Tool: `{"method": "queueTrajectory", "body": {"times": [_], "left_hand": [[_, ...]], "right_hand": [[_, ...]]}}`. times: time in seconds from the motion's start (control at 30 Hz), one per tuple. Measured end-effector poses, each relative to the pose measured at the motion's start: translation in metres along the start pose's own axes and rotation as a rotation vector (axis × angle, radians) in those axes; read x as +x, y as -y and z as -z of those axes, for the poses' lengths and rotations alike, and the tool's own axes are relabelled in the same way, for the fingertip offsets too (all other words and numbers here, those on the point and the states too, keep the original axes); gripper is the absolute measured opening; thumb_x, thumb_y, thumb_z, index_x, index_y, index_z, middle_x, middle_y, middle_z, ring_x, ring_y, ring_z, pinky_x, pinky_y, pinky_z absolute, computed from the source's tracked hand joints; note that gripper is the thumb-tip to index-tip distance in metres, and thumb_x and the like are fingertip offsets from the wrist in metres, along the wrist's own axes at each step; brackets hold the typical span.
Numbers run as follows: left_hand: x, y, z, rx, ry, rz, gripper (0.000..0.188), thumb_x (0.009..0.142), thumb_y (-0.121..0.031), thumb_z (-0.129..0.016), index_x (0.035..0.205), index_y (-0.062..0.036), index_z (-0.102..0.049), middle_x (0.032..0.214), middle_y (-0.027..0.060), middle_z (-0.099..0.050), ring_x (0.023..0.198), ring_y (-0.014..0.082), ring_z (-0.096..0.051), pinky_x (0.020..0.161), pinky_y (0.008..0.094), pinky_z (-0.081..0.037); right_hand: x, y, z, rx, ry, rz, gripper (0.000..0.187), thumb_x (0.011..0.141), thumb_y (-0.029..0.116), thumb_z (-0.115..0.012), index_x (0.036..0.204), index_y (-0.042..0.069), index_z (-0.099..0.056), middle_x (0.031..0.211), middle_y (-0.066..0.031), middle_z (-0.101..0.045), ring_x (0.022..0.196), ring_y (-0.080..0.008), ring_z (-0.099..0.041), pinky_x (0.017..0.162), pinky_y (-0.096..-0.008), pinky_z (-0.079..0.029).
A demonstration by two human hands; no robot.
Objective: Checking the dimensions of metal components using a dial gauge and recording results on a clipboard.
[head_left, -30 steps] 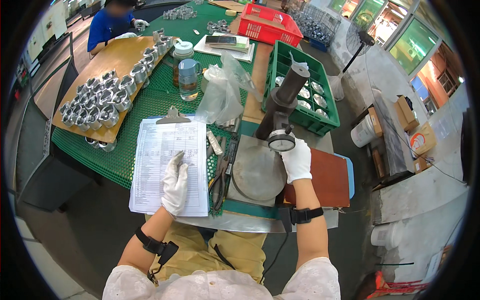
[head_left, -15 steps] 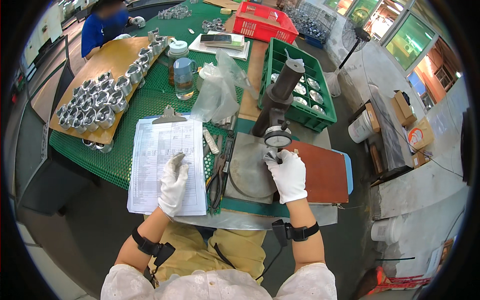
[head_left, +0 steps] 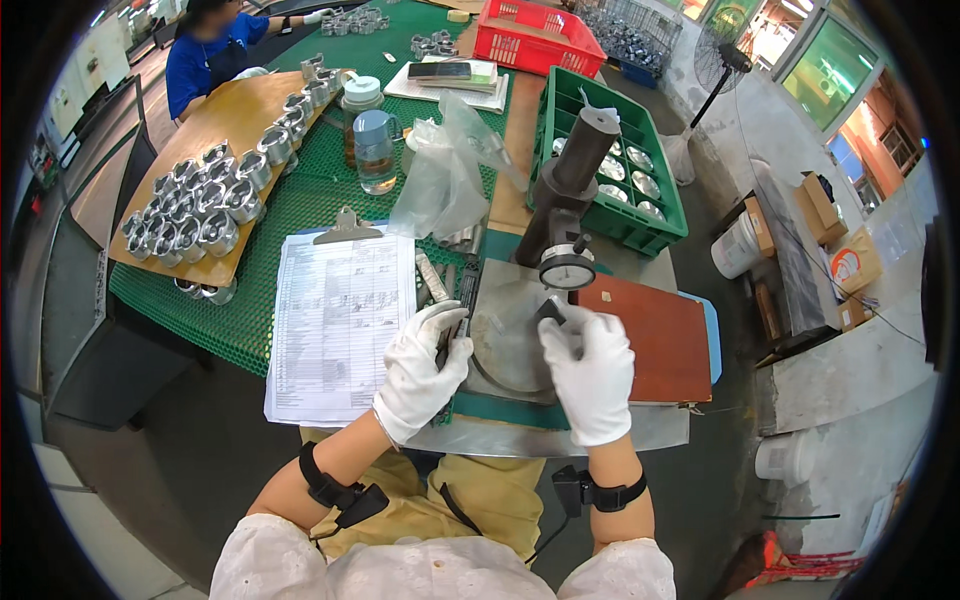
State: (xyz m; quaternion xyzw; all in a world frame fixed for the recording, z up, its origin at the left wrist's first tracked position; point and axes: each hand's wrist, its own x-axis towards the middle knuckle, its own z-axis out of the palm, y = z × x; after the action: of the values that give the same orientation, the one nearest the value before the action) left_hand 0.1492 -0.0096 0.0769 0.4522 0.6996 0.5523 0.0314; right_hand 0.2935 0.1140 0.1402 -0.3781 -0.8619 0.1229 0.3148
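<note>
My left hand (head_left: 422, 372), in a white glove, is closed around a black caliper (head_left: 463, 297) lying at the left edge of a round grey plate (head_left: 503, 357). Over that plate, my gloved right hand (head_left: 592, 372) pinches a small dark metal part (head_left: 549, 310) at its fingertips. Just behind the part stands a dial gauge (head_left: 567, 267) on a dark tilted column (head_left: 580, 165). A clipboard with a printed form (head_left: 338, 322) lies left of my left hand.
A wooden board with several shiny metal parts (head_left: 205, 198) lies far left on green mesh. Behind are a clear plastic bag (head_left: 448, 172), a jar (head_left: 375, 150), a green crate (head_left: 608, 175) of parts, and a red basket (head_left: 530, 38). A brown pad (head_left: 655, 340) lies right. A person in blue (head_left: 210, 55) sits far left.
My left hand left the form and moved right onto the caliper. My right hand came down from the dial gauge to the plate and now holds the small part.
</note>
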Motion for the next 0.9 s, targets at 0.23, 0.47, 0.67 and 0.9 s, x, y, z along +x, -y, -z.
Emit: {"method": "queueTrajectory", "body": {"times": [0.23, 0.47, 0.67, 0.9], "left_hand": [[-0.009, 0.007, -0.002, -0.087, -0.024, 0.056, 0.027, 0.079, -0.002, -0.061, 0.106, 0.0012, -0.061, 0.109, 0.0153, -0.061, 0.104, 0.0286, -0.058, 0.091, 0.0346, -0.045], [-0.015, 0.015, 0.016, -0.262, -0.062, 0.191, 0.025, 0.081, 0.0, -0.06, 0.106, 0.0023, -0.06, 0.111, 0.014, -0.061, 0.105, 0.0245, -0.058, 0.093, 0.0321, -0.043], [-0.018, 0.013, 0.02, -0.172, 0.031, 0.137, 0.032, 0.084, 0.004, -0.055, 0.116, 0.0015, -0.054, 0.115, 0.011, -0.059, 0.109, 0.0184, -0.055, 0.097, 0.0294, -0.04], [-0.008, -0.004, 0.013, -0.124, 0.043, 0.041, 0.024, 0.082, 0.0, -0.058, 0.106, -0.0009, -0.061, 0.111, 0.0117, -0.06, 0.105, 0.0239, -0.058, 0.094, 0.0321, -0.041]], "right_hand": [[-0.015, 0.019, -0.051, -0.142, -0.011, 0.301, 0.036, 0.076, 0.037, -0.068, 0.098, 0.009, -0.063, 0.09, -0.0094, -0.061, 0.075, -0.0281, -0.059, 0.058, -0.0382, -0.049], [-0.026, 0.011, -0.056, -0.098, -0.004, 0.418, 0.031, 0.072, 0.031, -0.071, 0.094, 0.01, -0.064, 0.087, -0.0048, -0.06, 0.076, -0.0244, -0.057, 0.061, -0.0378, -0.046], [-0.047, -0.003, -0.046, -0.046, -0.071, 0.529, 0.033, 0.063, 0.013, -0.075, 0.093, 0.016, -0.063, 0.082, 0.0018, -0.058, 0.07, -0.0204, -0.055, 0.06, -0.0361, -0.043], [-0.052, -0.012, -0.039, 0.141, -0.13, 0.485, 0.031, 0.062, 0.005, -0.074, 0.088, 0.017, -0.064, 0.079, 0.0002, -0.057, 0.071, -0.023, -0.055, 0.061, -0.0364, -0.043]]}}
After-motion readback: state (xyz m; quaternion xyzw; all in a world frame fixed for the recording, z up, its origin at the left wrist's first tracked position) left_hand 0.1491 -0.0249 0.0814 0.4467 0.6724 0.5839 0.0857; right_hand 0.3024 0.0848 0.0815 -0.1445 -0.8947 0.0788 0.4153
